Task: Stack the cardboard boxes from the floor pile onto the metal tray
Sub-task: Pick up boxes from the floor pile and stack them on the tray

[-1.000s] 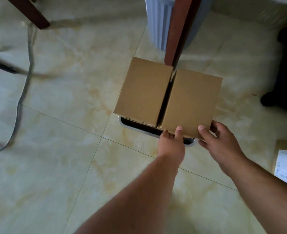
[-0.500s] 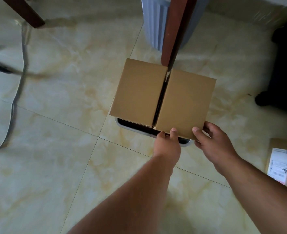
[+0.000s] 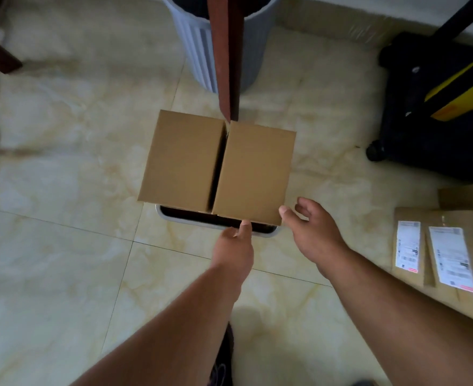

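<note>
Boxes: two cardboard boxes (image 3: 216,165) side by side on the metal tray (image 3: 218,222) on the floor.
Left hand (image 3: 234,247): fingertip touches right box's near edge.
Right hand (image 3: 312,231): spread, just beside the box corner.

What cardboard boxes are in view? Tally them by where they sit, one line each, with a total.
Plain boxes on the metal tray: 2, the left box and the right box
Labelled boxes on the floor at right: 2, one beside the other
Total: 4
</note>
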`<state>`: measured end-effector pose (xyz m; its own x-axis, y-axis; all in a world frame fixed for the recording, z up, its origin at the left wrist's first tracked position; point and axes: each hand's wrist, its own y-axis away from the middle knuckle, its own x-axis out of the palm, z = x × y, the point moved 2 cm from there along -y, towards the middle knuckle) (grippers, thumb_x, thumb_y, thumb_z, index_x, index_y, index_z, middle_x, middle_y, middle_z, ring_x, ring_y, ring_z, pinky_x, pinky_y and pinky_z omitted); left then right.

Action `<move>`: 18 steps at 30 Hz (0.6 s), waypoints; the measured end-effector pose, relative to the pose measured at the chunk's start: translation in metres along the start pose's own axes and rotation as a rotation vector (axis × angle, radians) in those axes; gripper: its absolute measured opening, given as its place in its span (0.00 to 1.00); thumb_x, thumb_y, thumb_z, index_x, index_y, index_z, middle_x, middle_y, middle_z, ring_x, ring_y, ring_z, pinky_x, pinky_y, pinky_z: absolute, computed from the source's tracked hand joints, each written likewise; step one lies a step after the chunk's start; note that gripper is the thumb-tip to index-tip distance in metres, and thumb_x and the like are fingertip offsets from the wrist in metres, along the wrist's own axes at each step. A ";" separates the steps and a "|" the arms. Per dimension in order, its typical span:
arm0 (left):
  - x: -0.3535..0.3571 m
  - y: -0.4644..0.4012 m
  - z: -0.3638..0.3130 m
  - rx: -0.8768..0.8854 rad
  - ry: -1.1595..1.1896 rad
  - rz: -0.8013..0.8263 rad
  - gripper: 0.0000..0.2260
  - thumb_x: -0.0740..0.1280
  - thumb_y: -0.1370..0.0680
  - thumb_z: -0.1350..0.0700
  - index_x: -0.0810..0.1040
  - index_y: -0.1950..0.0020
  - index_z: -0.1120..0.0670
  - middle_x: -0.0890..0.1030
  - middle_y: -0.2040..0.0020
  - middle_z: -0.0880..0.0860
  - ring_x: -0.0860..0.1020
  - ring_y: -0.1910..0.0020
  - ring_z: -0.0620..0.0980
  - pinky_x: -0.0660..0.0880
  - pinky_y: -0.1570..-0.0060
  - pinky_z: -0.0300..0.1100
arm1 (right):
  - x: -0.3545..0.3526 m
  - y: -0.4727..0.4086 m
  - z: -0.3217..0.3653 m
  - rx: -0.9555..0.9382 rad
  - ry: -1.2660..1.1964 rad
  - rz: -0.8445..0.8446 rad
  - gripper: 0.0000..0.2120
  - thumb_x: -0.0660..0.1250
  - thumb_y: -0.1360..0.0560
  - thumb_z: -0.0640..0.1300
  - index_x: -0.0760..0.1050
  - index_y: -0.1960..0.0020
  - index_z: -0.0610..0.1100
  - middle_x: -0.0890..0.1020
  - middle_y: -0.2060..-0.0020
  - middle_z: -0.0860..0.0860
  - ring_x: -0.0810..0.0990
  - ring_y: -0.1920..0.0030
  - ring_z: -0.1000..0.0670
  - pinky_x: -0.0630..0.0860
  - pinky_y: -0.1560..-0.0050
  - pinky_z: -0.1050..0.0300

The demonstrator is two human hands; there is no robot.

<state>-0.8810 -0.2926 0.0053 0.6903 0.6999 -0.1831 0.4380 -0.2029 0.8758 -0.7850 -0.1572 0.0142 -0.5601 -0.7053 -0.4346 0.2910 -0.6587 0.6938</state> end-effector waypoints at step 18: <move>0.191 0.141 0.002 0.026 -0.176 0.133 0.26 0.63 0.17 0.40 0.71 0.23 0.50 0.79 0.50 0.42 0.80 0.53 0.42 0.77 0.34 0.54 | -0.197 0.100 -0.131 0.172 -0.244 -0.176 0.23 0.62 0.18 0.59 0.73 0.28 0.49 0.77 0.39 0.55 0.76 0.36 0.50 0.69 0.41 0.56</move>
<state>-0.6861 -0.1883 0.0933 0.8322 0.5356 -0.1437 0.3492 -0.3047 0.8861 -0.5438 -0.1186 0.0940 -0.7649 -0.4874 -0.4211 0.0495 -0.6964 0.7160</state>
